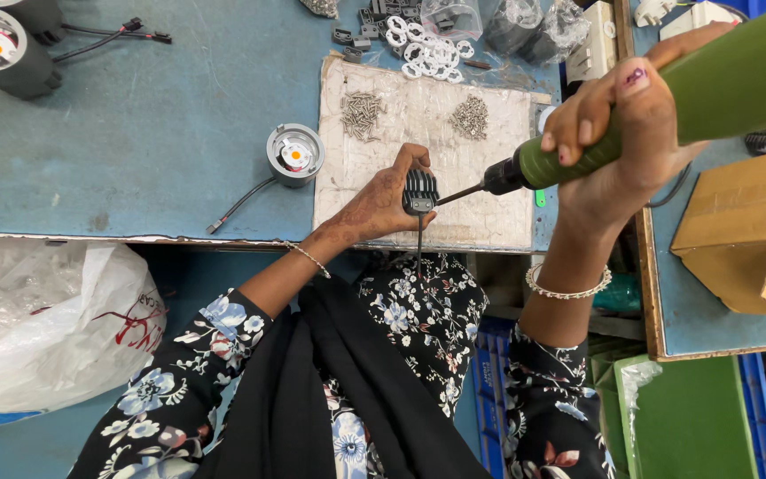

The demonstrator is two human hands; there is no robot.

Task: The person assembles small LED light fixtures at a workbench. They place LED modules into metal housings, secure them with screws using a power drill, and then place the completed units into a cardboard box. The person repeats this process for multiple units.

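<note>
A worn blue worktable [135, 133] fills the upper part of the frame, its paint scratched and dull. On it, in the upper middle, lies a pale, stained board [374, 177] with rough edges. Two small heaps of metal screws [362, 113] rest on the upper part of this board.

Near the lower edge of the board, the left hand [381, 206] clenches around a small black finned part [419, 192]. The fingers wrap the part from the left side and the thumb presses below it, so only the ribbed top shows between them. A thin black wire [418, 253] hangs down from the part over the table edge.

The right hand [618, 133], in the upper right of the frame, grasps a green electric screwdriver [720, 84] with a smooth matte body. The fingers are closed firmly around its narrow front end. Its dark metal bit [461, 193] points left and down and touches the finned part just beside the left fingertips.

To the left of the board stands a round grey lamp housing [294, 153] with a white and orange centre and a black cable. White plastic rings [427, 51] lie scattered at the top middle. A crumpled white plastic bag [46, 319] sits at lower left, and a brown cardboard box [746, 231] at right.
</note>
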